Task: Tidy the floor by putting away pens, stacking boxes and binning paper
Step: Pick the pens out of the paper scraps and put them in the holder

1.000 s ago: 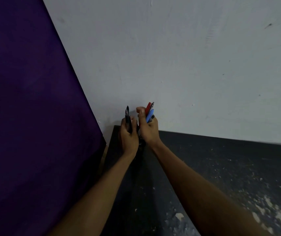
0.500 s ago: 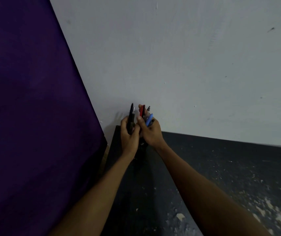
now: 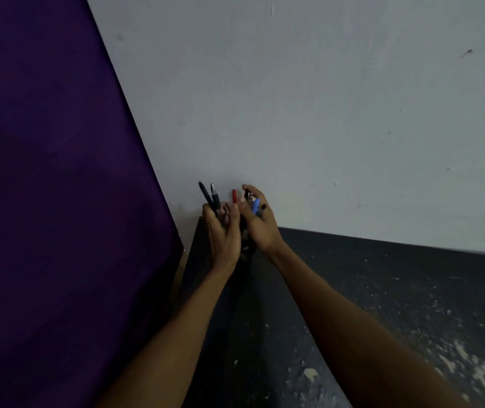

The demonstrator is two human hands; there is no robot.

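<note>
Both hands are raised together in front of a pale wall, just above the dark floor. My left hand (image 3: 223, 234) grips two black pens (image 3: 210, 197) that stick up and lean left. A red pen (image 3: 234, 196) stands between the two hands; I cannot tell which hand holds it. My right hand (image 3: 257, 223) grips a bunch of pens, among them a blue pen (image 3: 255, 206) and dark ones. The lower ends of the pens are hidden by my palms.
A large purple panel (image 3: 58, 201) fills the left side. The pale wall (image 3: 323, 113) meets the dark floor (image 3: 382, 290), which carries pale specks and scraps (image 3: 310, 373) at the lower right. A dark strip of shadow runs beneath my arms.
My left hand now holds two black pens instead of one. The red pen has shifted out of the right hand's bunch to the gap between the hands.
</note>
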